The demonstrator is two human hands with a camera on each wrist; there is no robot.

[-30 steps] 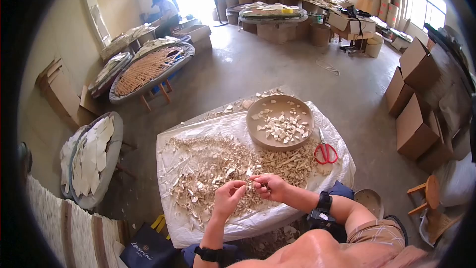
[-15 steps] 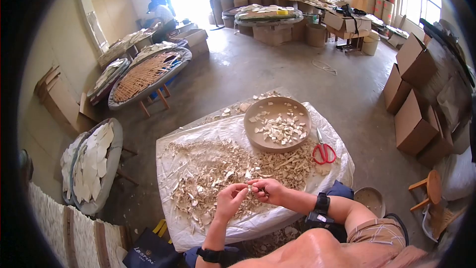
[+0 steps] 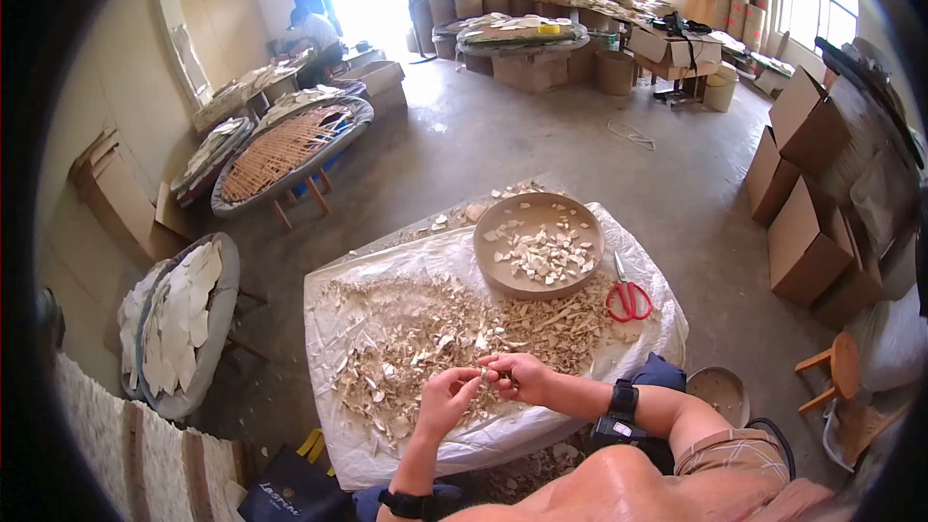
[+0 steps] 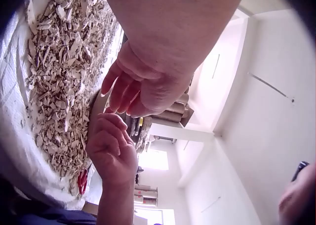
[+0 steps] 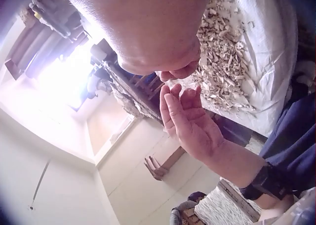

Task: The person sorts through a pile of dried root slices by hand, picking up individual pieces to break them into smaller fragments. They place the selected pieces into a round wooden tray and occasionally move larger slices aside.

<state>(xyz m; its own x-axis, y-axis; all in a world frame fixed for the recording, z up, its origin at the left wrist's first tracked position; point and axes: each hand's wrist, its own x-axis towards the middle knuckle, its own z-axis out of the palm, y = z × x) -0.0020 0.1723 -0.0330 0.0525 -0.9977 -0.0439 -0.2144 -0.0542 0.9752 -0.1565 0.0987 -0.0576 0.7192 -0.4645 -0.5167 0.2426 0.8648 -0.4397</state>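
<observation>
My left hand and right hand meet fingertip to fingertip over the near part of a heap of pale, dry chips. Between the fingertips shows a small pale chip, pinched from both sides and mostly covered. Something dark shows within the curled fingers of the right hand; I cannot tell what it is. Beyond the hands, a round shallow tray holds larger whitish pieces. Red-handled scissors lie to its right.
A white sheet covers the low work surface under the heap. Cardboard boxes are stacked at the right beside a wooden stool. Round racks with flat pale sheets stand at the left. A dark bag lies at the near left.
The hands have come together, with fingertips now meeting around the small chip, and sit slightly lower in view. The head view has shifted a little. Tray and scissors stay in place.
</observation>
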